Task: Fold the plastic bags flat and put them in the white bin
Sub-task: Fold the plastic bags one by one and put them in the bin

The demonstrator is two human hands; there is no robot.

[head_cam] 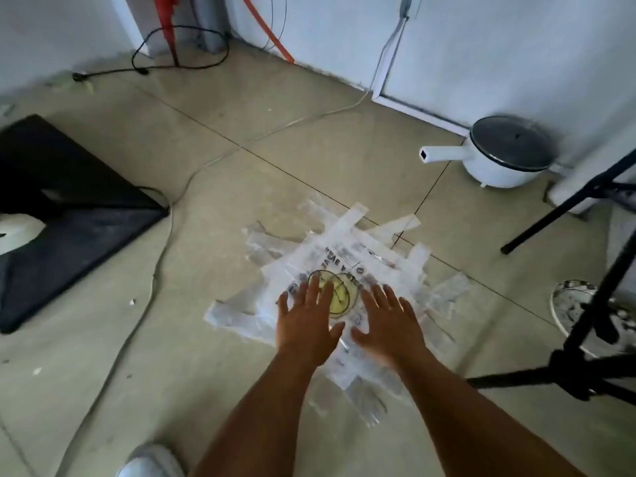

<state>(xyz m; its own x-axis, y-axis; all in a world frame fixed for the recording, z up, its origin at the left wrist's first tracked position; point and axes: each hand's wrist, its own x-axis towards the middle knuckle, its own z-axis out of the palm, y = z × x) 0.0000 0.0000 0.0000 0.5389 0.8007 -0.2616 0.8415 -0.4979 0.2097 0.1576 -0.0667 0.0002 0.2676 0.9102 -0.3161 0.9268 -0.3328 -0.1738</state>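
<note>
A pile of clear plastic bags (347,256) lies spread on the tiled floor, their handles fanned out in several directions. The top bag carries dark lettering and a yellow round face print (339,297). My left hand (306,325) and my right hand (387,325) hover side by side over the near part of the top bag, palms down, fingers spread, holding nothing. Whether the palms touch the plastic I cannot tell. A white round container (568,315) with crumpled plastic inside shows at the right edge, partly hidden by a tripod.
A black tripod (585,339) stands at the right. A white electric pot with a dark lid (509,153) sits by the far wall. A black mat (69,215) covers the floor at left; cables (165,242) trail across the tiles. A white shoe (151,461) shows at the bottom.
</note>
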